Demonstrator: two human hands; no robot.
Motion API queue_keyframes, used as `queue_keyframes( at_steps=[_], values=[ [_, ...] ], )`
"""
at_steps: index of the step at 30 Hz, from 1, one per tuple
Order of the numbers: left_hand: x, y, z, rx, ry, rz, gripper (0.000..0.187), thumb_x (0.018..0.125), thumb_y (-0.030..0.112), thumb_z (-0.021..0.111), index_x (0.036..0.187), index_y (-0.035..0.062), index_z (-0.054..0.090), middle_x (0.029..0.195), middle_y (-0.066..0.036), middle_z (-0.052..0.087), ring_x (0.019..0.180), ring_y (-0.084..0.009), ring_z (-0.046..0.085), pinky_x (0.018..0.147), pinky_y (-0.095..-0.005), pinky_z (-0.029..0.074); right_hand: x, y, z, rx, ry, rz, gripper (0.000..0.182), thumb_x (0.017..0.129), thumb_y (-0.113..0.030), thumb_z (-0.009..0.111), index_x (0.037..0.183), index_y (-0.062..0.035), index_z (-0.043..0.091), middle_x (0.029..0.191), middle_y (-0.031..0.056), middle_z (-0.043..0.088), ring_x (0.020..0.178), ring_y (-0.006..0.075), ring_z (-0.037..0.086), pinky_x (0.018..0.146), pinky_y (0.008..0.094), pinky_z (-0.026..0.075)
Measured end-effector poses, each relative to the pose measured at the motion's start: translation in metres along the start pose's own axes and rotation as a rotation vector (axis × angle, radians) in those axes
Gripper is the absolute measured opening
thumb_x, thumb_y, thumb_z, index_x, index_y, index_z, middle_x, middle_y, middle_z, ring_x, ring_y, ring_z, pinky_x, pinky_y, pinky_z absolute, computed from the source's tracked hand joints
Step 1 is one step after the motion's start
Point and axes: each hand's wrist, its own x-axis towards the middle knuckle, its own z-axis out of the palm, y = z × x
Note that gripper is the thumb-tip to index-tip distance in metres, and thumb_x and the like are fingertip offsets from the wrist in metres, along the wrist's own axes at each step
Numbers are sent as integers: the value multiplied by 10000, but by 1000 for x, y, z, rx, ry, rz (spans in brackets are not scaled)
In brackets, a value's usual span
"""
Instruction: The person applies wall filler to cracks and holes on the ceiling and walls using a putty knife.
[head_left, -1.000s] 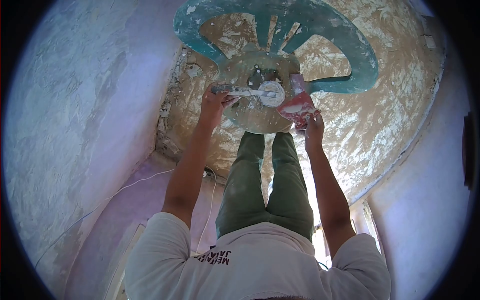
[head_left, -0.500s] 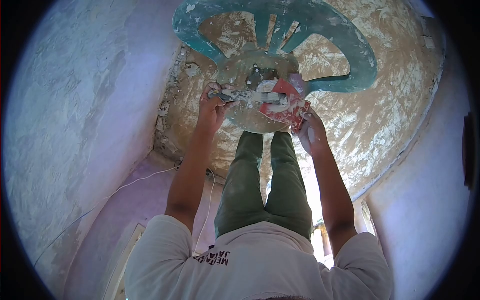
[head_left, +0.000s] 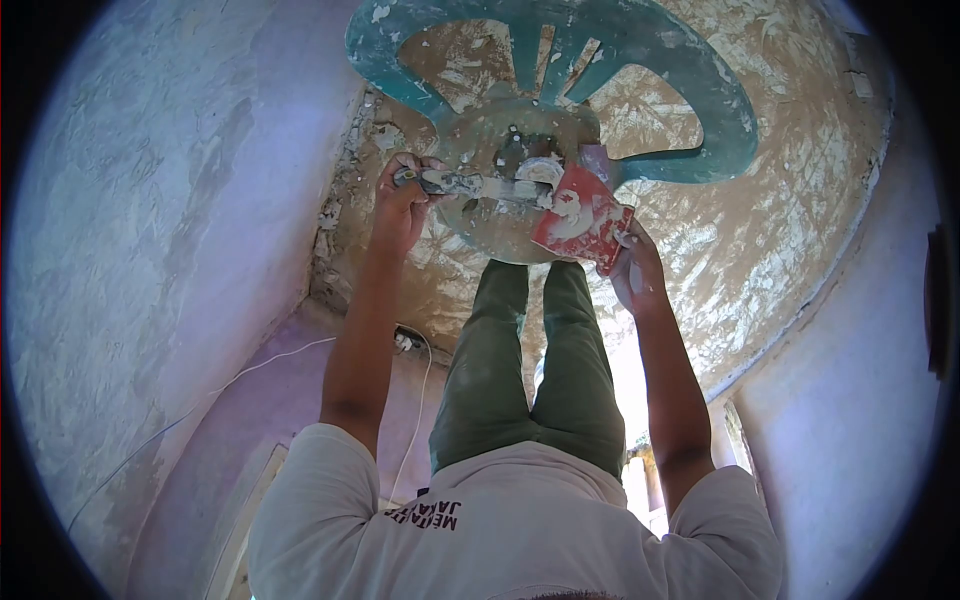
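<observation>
My left hand point(head_left: 402, 200) is closed round the dark handle of a putty knife point(head_left: 480, 187), its smeared blade pointing right. The blade tip is right at the near-left edge of a red plastic spreader point(head_left: 583, 222) with pale putty on its face. My right hand point(head_left: 637, 265) grips the spreader by its lower right corner. Both tools are held over the dirty seat of a green plastic chair point(head_left: 685, 50), on which lie a round whitish thing point(head_left: 541, 170) and a small purple piece point(head_left: 594, 160).
The floor point(head_left: 740, 250) is brown and splashed with white. Rubble point(head_left: 330, 225) lies along the foot of the patchy wall point(head_left: 200, 150) at left. A white cable point(head_left: 270, 370) runs across the lower left to a small dark box point(head_left: 408, 340). My legs point(head_left: 490, 370) stand close to the chair.
My left hand has drawn the putty knife to the left, and my right hand has moved the spreader slightly right and down. The blade now overlaps less of the spreader.
</observation>
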Motion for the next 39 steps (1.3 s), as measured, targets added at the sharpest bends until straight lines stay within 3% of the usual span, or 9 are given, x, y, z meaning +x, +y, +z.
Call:
queue_keyframes(
  at_steps=[5, 8, 11, 14, 20, 24, 29, 32, 39],
  values=[
    [2, 8, 14, 122, 66, -9, 232, 707, -51, 502, 921, 33, 475, 993, -132, 575, 844, -247, 631, 751, -373, 565, -4, -8, -1, -75, 129, -113, 424, 858, -142, 495, 1233, 30, 402, 1145, 126, 549, 999, 187, 578, 816, 307, 490],
    [7, 0, 27, 378, 185, -52, 210, 790, 7, 544, 991, 19, 486, 983, -108, 579, 864, -232, 625, 761, -371, 565, -3, -7, -14, -118, 163, -113, 365, 857, -150, 500, 1182, 6, 442, 1073, 95, 568, 917, 161, 586, 737, 288, 497],
    [12, -11, 31, 412, 217, -49, 301, 824, -1, 537, 1120, 20, 483, 1005, -139, 567, 907, -249, 603, 821, -396, 553, -3, 1, -21, -190, 197, -56, 337, 857, -154, 495, 1158, -5, 462, 1033, 80, 578, 868, 152, 585, 676, 278, 489],
    [14, -16, 35, 301, 269, -87, 268, 808, 6, 538, 1070, 34, 492, 986, -129, 570, 899, -254, 601, 818, -422, 541, -2, 6, -15, -108, 247, -13, 335, 856, -161, 492, 1155, -10, 470, 997, 73, 582, 833, 141, 577, 641, 270, 476],
    [12, -18, 16, -192, 23, -48, 340, 636, -106, 402, 931, 51, 462, 935, -148, 580, 896, -287, 618, 773, -388, 519, -3, -6, 4, -14, 243, -88, 355, 865, -119, 462, 1197, 1, 432, 950, 71, 585, 717, 122, 571, 571, 273, 459],
    [8, -10, 14, -183, 31, -85, 392, 584, -114, 378, 924, 63, 462, 931, -150, 579, 906, -296, 610, 756, -365, 498, -7, -23, 5, -121, 202, -144, 384, 858, -179, 491, 1197, -5, 438, 1037, 76, 562, 841, 133, 569, 614, 252, 474],
    [8, -6, 25, -85, -6, -35, 380, 588, -126, 385, 911, 60, 457, 922, -150, 579, 928, -297, 596, 782, -364, 487, -8, -37, 14, -300, 299, -131, 312, 846, -141, 468, 1115, 12, 504, 854, 35, 585, 635, 91, 528, 510, 229, 408],
    [4, 3, 42, 58, -27, 49, 372, 584, -140, 381, 896, 51, 453, 924, -144, 579, 957, -288, 587, 822, -371, 470, -8, -28, -4, -320, 301, -88, 248, 858, -75, 431, 1069, 19, 521, 852, 41, 579, 628, 75, 528, 472, 222, 387],
    [-12, 15, 79, 210, -82, 226, 323, 571, -156, 376, 808, 47, 459, 911, -132, 563, 923, -250, 570, 890, -397, 413, -16, -12, 2, 124, 265, 235, 171, 844, -168, 476, 962, -46, 500, 766, 41, 566, 513, 85, 465, 432, 224, 343]
  ],
)
